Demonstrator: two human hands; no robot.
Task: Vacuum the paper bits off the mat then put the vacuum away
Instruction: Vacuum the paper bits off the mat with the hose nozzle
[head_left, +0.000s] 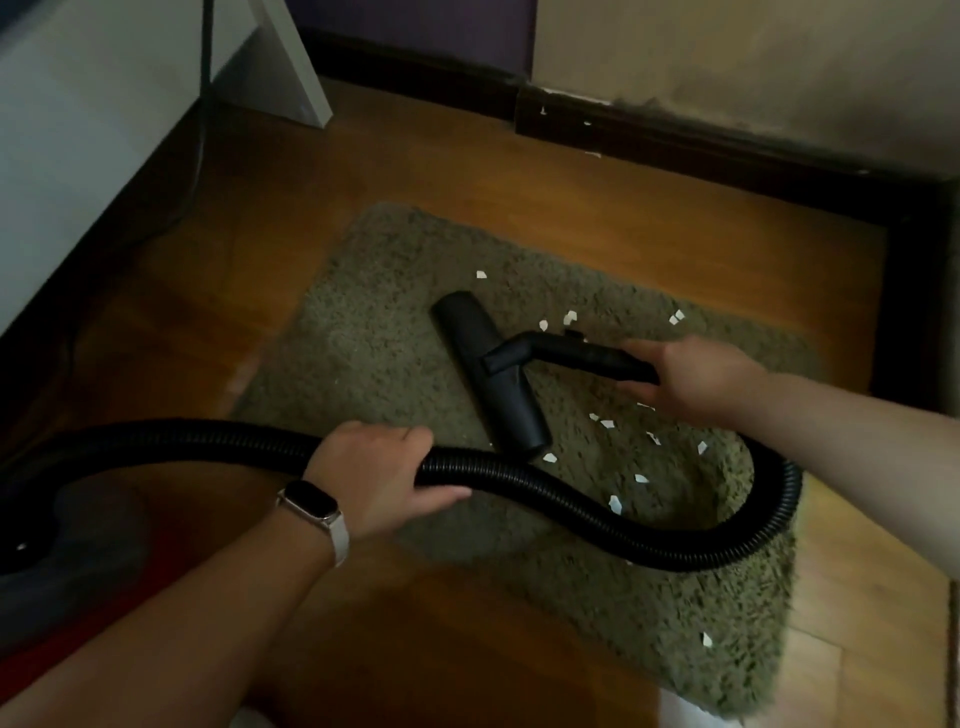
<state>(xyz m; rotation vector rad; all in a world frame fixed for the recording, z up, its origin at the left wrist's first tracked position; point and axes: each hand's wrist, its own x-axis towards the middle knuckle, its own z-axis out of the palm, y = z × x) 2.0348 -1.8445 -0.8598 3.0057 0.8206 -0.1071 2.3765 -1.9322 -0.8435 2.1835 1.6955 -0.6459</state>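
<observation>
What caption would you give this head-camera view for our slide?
Right hand holds the vacuum nozzle on a green mat strewn with paper bits; left hand grips the hose.

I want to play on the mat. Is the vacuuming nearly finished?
Not yet. Done: little, many paper bits lie on the mat. In hand: the right hand holds the handle, floor nozzle on the mat; the left hand holds the hose. Left: the bits, then putting the vacuum away.

No text, brand or number can be read — the watch (310, 506) face is dark, and the vacuum handle (566, 352) just past the fingers (641, 347) of the right hand (696, 376) is plain black, blurred.
</observation>
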